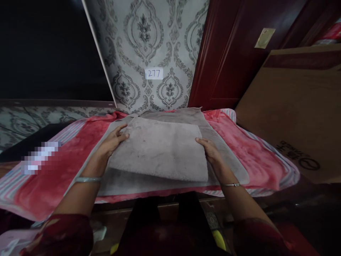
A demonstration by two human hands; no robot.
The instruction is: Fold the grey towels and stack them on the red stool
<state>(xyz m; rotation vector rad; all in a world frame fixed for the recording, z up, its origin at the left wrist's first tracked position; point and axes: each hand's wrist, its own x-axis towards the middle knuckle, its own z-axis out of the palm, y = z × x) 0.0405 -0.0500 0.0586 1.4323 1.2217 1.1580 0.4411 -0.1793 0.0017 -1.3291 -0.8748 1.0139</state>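
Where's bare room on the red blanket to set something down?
Red blanket either side, between gray cloth and striped border; the right patch nears a cardboard box. Crowded: the middle, left hand and right hand on cloth.

Home, with wallpaper (174,33) and television (50,49)

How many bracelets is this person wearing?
2: a pale band around the left forearm and a thin metallic bracelet around the right. Any under the sleeves would be hidden.
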